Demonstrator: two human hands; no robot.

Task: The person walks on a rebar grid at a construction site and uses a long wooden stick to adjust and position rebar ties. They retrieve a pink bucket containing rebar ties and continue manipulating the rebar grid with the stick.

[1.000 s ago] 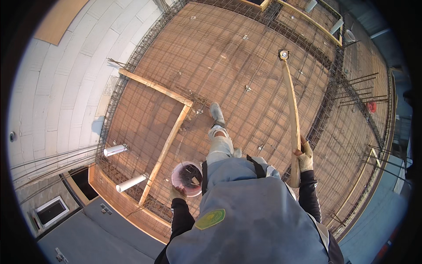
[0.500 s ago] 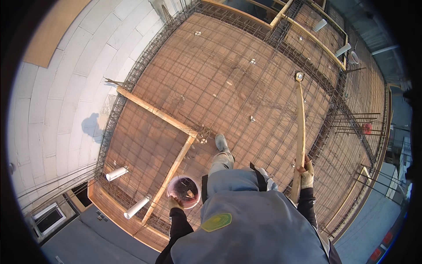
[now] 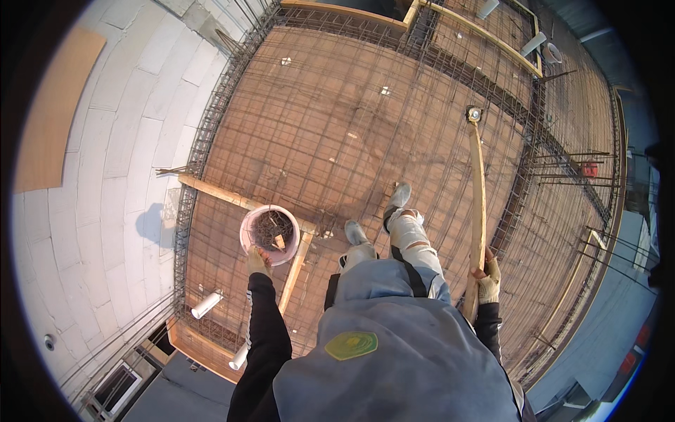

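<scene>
My left hand (image 3: 258, 261), in a pale work glove with bare fingertips, grips the near rim of a pinkish-white bucket (image 3: 247, 228). Inside lie dark, tangled wire scraps (image 3: 271, 224) and a small wood piece (image 3: 279, 242). On the right, my gloved right hand (image 3: 489, 280) is closed around a long wooden pole (image 3: 479, 190). The pole reaches forward over the rebar, with a round metal piece (image 3: 474, 113) fixed at its far end. Whether that end touches the bars, I cannot tell.
A rebar mesh (image 3: 316, 126) over brown formwork boards spreads underfoot. Timber strips (image 3: 295, 271) cross it beside the bucket. A white block wall (image 3: 105, 155) stands left; white pipes (image 3: 207, 304) stick up. Denser rebar beams (image 3: 492, 98) run along the right.
My left hand has raised the bucket forward and left, bringing its contents into view. A second boot now shows ahead. The pole's tip has shifted slightly up and left.
</scene>
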